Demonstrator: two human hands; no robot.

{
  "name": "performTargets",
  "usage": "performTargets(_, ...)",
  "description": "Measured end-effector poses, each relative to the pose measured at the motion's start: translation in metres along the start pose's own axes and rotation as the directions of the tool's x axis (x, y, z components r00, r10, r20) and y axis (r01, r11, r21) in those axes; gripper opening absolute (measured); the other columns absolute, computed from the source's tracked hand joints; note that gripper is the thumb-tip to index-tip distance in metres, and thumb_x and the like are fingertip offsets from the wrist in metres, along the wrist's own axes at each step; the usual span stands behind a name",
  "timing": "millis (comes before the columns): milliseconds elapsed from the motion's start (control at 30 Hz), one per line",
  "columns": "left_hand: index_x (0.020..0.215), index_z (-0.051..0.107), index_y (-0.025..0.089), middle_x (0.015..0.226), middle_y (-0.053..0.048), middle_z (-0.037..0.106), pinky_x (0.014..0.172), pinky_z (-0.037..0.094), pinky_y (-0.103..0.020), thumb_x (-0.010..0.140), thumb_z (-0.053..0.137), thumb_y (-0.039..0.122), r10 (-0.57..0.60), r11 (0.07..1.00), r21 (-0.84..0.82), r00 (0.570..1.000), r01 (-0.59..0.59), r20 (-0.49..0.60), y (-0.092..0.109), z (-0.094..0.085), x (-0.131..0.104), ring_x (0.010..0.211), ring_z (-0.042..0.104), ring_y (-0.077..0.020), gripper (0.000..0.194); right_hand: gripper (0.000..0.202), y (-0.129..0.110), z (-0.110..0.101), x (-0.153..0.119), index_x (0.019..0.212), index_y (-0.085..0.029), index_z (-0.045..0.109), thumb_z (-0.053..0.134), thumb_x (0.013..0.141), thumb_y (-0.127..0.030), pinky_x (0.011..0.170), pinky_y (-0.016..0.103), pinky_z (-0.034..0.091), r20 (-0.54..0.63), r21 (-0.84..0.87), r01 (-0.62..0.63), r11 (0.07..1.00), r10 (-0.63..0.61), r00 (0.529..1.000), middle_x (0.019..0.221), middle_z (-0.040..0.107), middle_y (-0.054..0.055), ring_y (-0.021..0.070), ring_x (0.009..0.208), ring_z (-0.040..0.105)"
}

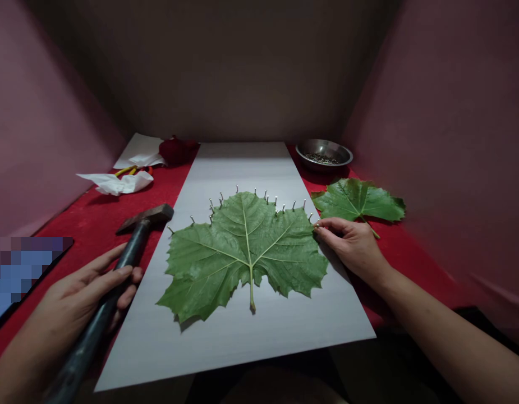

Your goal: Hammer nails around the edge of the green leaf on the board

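Leaf on white board, nails along its upper edge, hammer in left hand

Observed from where I stand: the left hand (88, 292) is closed around the dark handle of a hammer (135, 241), its head up by the board's left edge. The right hand (352, 244) pinches a small nail (317, 226) between thumb and fingers at the right upper margin of the large leaf (246, 247).

Leaf lies flat on the white board (242, 350), veins showing, stem pointing to the near edge. Upright and slightly tilted nails (237, 189) follow its toothed outline from the left tip over the top to the right side. The lower margin carries none.

Surroundings: red tabletop (158, 196) under the board. Right of the board, a metal bowl (324, 155) with small metal pieces inside; nearer, a second leaf (360, 200). Left, crumpled white tissue (122, 183), a yellow-handled item (127, 170) and a dark red object (175, 150). A screen (23, 275), pixelated, at far left
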State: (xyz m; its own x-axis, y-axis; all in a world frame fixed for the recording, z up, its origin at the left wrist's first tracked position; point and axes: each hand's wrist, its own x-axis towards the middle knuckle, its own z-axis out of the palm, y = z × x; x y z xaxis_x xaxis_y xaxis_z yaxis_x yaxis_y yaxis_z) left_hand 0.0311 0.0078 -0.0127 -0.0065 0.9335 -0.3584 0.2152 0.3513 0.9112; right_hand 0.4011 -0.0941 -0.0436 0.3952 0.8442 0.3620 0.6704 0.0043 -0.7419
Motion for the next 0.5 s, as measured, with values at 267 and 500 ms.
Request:
performTargets(267, 0.109, 0.059, 0.024, 0.058, 0.006, 0.061, 0.034, 0.036, -0.015, 0.068, 0.068, 0.029, -0.015, 1.000, 0.022, 0.999, 0.016, -0.036, 0.010, 0.006, -0.009, 0.041, 0.046, -0.0071, 0.042, 0.019, 0.000, 0.002, 0.000, 0.080, -0.015, 0.070, 0.060, 0.076, -0.030, 0.056, 0.024, 0.050, -0.008, 0.004, -0.009, 1.000, 0.009, 1.000, 0.069, 0.069, 0.004, 0.0138, 0.060, 0.063)
performTargets(500, 0.120, 0.055, 0.027, 0.052, 0.009, 0.056, 0.033, 0.036, -0.015, 0.069, 0.069, 0.029, 0.009, 1.000, -0.009, 0.997, -0.009, -0.078, 0.010, 0.009, -0.012, 0.039, 0.044, -0.0066, 0.053, 0.019, -0.001, 0.003, 0.000, 0.078, -0.016, 0.071, 0.060, 0.075, -0.030, 0.058, 0.025, 0.051, -0.028, 0.030, -0.018, 0.999, 0.019, 0.999, 0.070, 0.071, 0.004, 0.0146, 0.061, 0.063)
